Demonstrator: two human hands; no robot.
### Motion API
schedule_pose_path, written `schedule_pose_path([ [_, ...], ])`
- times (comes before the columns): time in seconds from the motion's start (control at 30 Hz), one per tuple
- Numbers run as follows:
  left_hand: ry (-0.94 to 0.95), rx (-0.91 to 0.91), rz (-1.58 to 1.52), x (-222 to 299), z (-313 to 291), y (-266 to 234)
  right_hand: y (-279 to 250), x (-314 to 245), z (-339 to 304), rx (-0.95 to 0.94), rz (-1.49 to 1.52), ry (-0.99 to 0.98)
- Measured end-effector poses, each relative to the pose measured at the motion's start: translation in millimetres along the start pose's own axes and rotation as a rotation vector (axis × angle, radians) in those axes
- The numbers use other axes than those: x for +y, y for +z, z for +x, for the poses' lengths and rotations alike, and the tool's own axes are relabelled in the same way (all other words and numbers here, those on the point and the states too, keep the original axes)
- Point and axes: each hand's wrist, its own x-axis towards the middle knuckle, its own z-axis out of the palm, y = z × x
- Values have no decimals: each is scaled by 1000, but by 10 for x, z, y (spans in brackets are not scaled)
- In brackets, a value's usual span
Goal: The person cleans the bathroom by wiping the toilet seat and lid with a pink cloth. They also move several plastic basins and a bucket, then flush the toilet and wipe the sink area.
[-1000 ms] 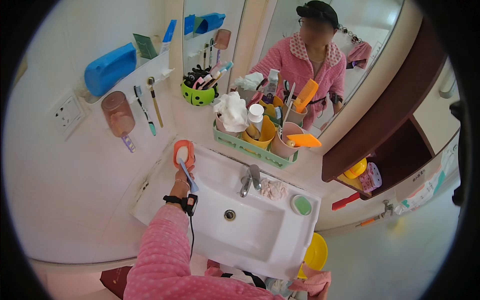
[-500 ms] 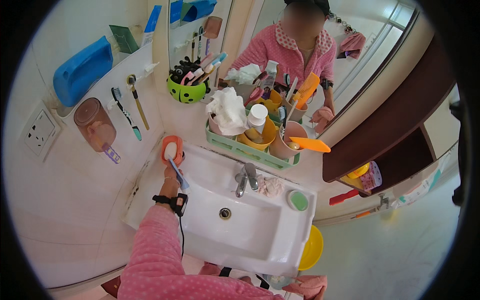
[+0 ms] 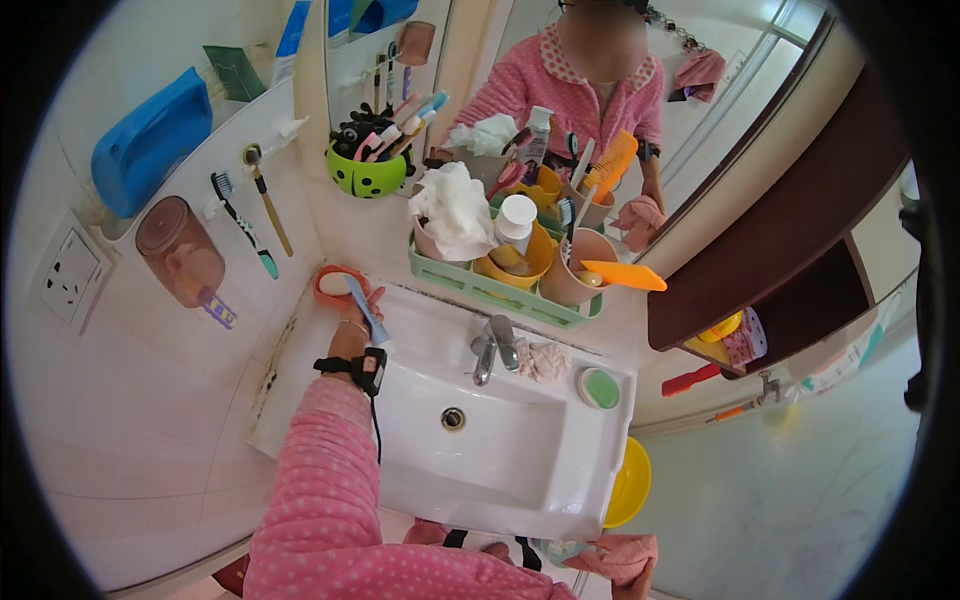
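My left hand [image 3: 356,318] is at the sink's back left corner, closed round a slim pale blue-and-white tube [image 3: 366,312] that slants across it. Just behind the fingers sits an orange soap dish [image 3: 322,290] with a white bar of soap [image 3: 336,284]. At the lower right, a pink cloth [image 3: 622,566] hangs beside my body. Directly, my right hand is out of sight; the mirror shows its reflection [image 3: 652,188] gripping the cloth.
The white sink [image 3: 480,470] has a chrome faucet [image 3: 490,350], a crumpled cloth [image 3: 543,362] and a round green soap dish [image 3: 600,388]. Behind stands a green tray [image 3: 450,275] of cups. Toothbrushes [image 3: 244,225] hang on the left wall; a brown cabinet [image 3: 760,230] juts out right.
My left hand has moved slightly forward and right with the tube, which has swung a little. The view has also shifted slightly. The pink cloth stays at the lower right.
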Motion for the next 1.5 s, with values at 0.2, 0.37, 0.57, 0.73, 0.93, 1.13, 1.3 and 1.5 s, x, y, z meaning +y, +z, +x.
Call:
schedule_pose_path([
  [0.2, 60, 153, 215, -86, -676, 1, -226, 143, -223, 159, 119, 35],
  [0.37, 57, -19, 134, -139, -1652, 573, -129, 112, -271, 29, 17, -105],
  [0.57, 582, -356, 373, 223, -2862, 1928, -6, 112, -165, 80, 253, 10],
  [0.73, 771, -623, 412, 17, -3522, 2827, 109, 102, -150, -25, 187, -42],
  [0.93, 1457, -711, 539, -161, -3311, 3551, 90, 116, -187, 71, 304, -50],
  [1.13, 1452, -606, 932, -285, -2889, 3517, -182, 237, -322, 171, 394, -20],
  [1.3, 1779, -209, 1435, -85, -2864, 3425, -266, 255, -501, 173, 361, -67],
  [1.5, 1937, -62, 2046, -30, -2848, 3461, -359, 246, -667, 218, 335, -76],
])
